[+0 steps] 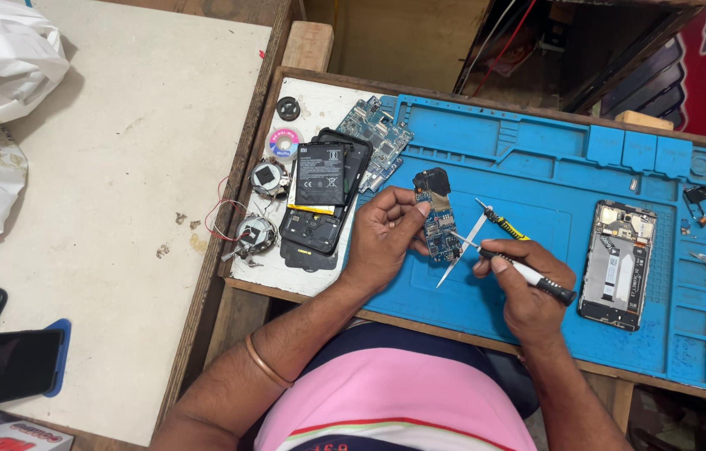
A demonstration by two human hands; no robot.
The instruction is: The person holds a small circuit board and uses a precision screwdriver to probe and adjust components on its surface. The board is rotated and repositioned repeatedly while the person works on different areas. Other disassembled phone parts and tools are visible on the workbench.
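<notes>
The person's left hand pinches a small blue circuit board by its left edge, thumb and fingers closed on it, so that the board stands out to the right of the fingertips, tilted up off the blue work mat. A dark, rounded part sits at the board's top end. The right hand is closed around a slim screwdriver with a white and black barrel, held like a pen; its tip reaches left to the board's lower right edge. A pair of silvery tweezers lies slanted just below and to the right of the board, crossing under the screwdriver tip, and a second driver with a yellow and black handle rests on the mat just above the right hand's knuckles.

The mat is rubbery and matte, moulded with small square trays along its top and right edges. On it, well to the right of the hands, lies an opened phone frame, metal parts and a pale ribbon showing inside. To the left of the left hand, on the white part of the desk, a flat black battery lies on top of a black phone back shell. Another blue board rests at the mat's upper left corner. Two round metallic parts with thin red wires sit near the desk's left rim, beside a small spool. A thin bangle circles the left forearm.
</notes>
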